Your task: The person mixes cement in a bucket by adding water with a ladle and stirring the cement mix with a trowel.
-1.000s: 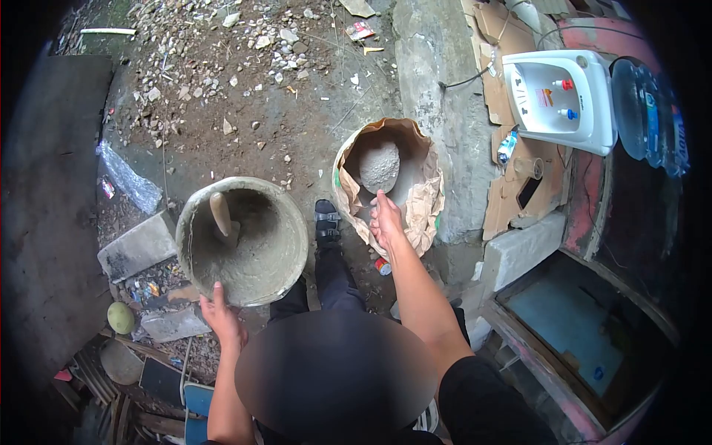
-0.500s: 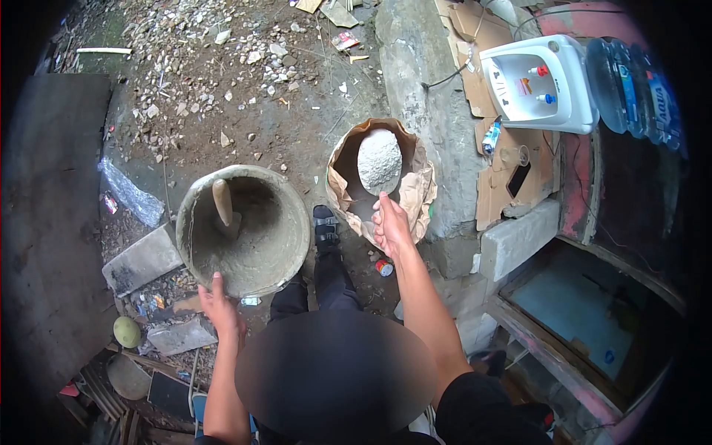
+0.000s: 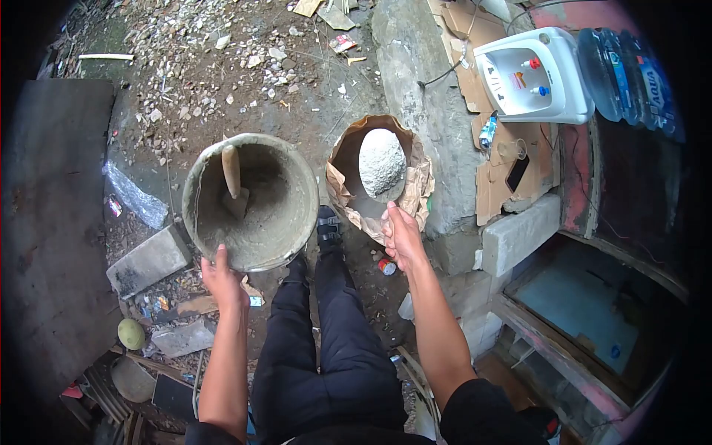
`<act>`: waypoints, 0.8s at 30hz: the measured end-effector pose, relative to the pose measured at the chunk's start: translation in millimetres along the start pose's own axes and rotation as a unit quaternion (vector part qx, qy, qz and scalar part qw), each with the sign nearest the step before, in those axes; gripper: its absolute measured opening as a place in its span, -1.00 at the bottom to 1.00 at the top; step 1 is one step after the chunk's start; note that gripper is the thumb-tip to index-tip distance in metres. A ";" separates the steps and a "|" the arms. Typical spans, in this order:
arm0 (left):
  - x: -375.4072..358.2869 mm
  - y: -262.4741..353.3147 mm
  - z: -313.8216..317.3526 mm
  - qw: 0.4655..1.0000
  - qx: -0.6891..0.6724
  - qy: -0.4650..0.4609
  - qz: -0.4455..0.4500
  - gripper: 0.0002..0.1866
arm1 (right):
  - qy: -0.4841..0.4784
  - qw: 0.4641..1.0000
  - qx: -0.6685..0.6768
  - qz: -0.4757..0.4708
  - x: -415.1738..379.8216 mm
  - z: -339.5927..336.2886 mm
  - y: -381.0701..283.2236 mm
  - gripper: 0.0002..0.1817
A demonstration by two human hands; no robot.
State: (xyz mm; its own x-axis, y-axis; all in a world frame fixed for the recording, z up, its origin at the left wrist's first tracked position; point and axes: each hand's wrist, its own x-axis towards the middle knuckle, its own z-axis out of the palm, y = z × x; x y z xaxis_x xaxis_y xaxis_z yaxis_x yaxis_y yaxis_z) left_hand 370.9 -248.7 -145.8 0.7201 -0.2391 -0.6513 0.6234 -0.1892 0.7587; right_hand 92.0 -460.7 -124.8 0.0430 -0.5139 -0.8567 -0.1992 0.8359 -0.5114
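Note:
A scoop heaped with pale grey powder [image 3: 383,165] is above the mouth of an open brown paper bag [image 3: 419,185]. My right hand [image 3: 403,233] grips the scoop at its near end, fingers closed. To the left, a cement-crusted bucket [image 3: 293,245] is tilted toward me. Inside it leans a trowel with a wooden handle [image 3: 231,172], its blade against grey residue. My left hand [image 3: 225,282] holds the bucket's near rim, with the thumb over the edge and the other fingers mostly hidden beneath.
Concrete blocks [image 3: 148,261] lie left of the bucket. A white water dispenser [image 3: 530,74] with a large blue bottle [image 3: 623,85] lies on cardboard at the right. A red can [image 3: 386,266] is near my shoe [image 3: 328,225]. Rubble covers the ground ahead.
The bucket has shifted slightly up and right with my left hand. The powder-filled scoop has moved slightly right. My legs now show where a dark blurred shape was.

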 end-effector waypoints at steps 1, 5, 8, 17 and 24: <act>0.4 1.6 5.5 1.000 -0.007 0.004 0.004 -0.74 | 0.000 1.000 0.000 0.001 -0.7 -0.6 -0.4 -0.60; 4.9 3.4 14.8 1.000 -0.008 0.002 0.001 -0.76 | -0.004 1.000 0.000 -0.005 -9.9 -1.4 -2.4 -0.61; 11.5 1.8 15.7 1.000 -0.001 -0.008 0.004 -0.74 | -0.010 1.000 -0.005 -0.006 -17.3 -3.7 -7.6 -0.61; 14.9 1.6 28.9 0.999 -0.028 -0.031 0.035 -0.76 | -0.041 0.997 -0.064 -0.028 -61.1 -12.0 -34.3 -0.62; 21.4 5.3 30.6 0.996 -0.017 -0.062 0.056 -0.74 | -0.112 0.981 -0.155 -0.041 -96.8 -3.2 -73.7 -0.61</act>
State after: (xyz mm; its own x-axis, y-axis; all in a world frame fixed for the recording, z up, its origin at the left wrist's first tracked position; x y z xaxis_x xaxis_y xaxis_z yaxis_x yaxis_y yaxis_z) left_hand 380.2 -284.0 -155.4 0.7439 -0.3733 -0.5543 0.5530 -0.1219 0.8242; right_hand 99.4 -473.1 -4.0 0.2791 -0.4921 -0.8246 -0.4733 0.6766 -0.5640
